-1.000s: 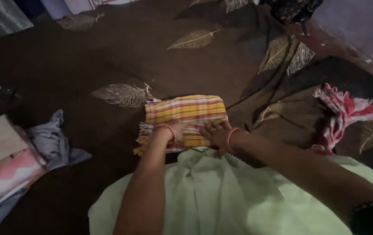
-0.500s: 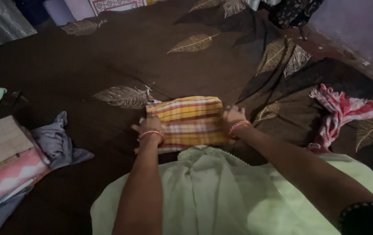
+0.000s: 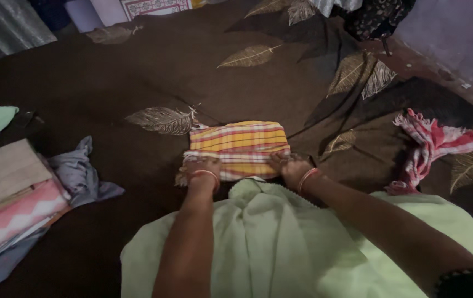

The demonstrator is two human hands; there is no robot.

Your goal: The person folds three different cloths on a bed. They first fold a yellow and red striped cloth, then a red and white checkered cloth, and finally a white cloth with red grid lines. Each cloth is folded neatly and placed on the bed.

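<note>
I see my arms bare to the elbow, a thin pinkish-red bangle (image 3: 205, 174) on the left wrist, another (image 3: 306, 177) on the right, and a pale green pleated garment (image 3: 280, 243) over my lap.

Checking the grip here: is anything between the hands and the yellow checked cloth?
Nothing visible. The left hand and right hand both rest directly on the near edge of the folded yellow checked cloth.
</note>
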